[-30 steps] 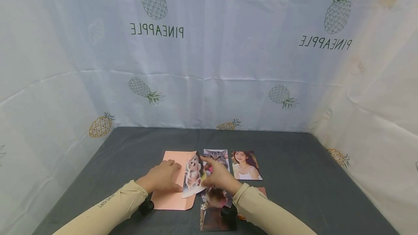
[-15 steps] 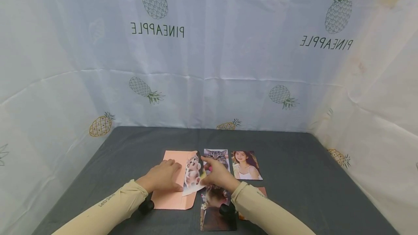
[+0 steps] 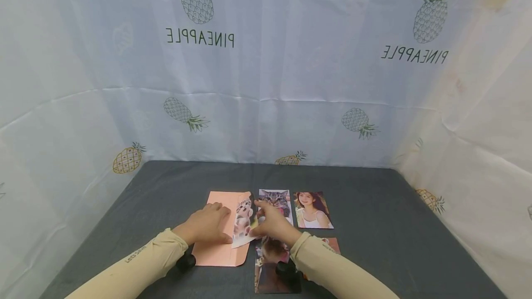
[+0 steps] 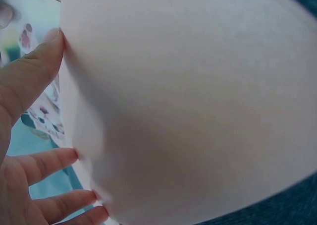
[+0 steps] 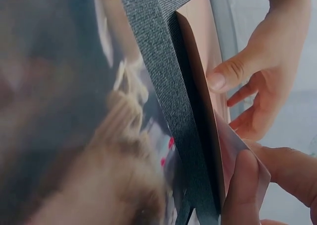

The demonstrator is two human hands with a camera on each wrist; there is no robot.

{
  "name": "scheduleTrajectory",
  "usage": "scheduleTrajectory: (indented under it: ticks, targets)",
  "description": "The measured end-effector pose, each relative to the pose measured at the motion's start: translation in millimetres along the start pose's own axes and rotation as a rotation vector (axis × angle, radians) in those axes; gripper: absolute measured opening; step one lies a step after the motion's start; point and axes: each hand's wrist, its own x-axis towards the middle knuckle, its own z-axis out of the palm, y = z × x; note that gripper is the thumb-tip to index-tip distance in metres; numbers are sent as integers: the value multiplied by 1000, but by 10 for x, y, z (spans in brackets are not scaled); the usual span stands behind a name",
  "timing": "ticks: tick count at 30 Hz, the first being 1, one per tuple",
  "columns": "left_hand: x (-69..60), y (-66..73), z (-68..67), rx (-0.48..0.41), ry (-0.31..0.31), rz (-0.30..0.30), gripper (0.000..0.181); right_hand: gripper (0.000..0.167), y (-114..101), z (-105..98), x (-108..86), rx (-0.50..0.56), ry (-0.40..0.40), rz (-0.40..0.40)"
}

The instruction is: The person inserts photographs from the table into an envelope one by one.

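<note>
We record one kitten photo (image 3: 243, 219), partly inside the peach envelope (image 3: 216, 256) on the desk (image 3: 365, 243), pinched by our right hand (image 3: 273, 225); our left hand (image 3: 206, 224), fingers extended, resting on the envelope; one portrait photo (image 3: 312, 210), farther right.

There are one left hand (image 3: 206, 225), one right hand (image 3: 274, 223), two beige sleeves (image 3: 132, 266), one pink envelope (image 3: 220, 254), five photos (image 3: 313, 211) in view, one dark desk (image 3: 370, 243) and two printed PINEAPPLE words (image 3: 200, 38) on the curtain (image 3: 299, 68).
</note>
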Motion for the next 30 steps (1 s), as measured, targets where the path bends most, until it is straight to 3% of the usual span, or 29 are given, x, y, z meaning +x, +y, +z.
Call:
scheduleTrajectory:
  ticks: [12,30]
  targets:
    - [1,1,-1,-10,1,-6,76,55,-39,41,-17,-16,12,-5]
    - [7,4,7,-7,-11,-19,77,57,-59,119,0,96,31,22]
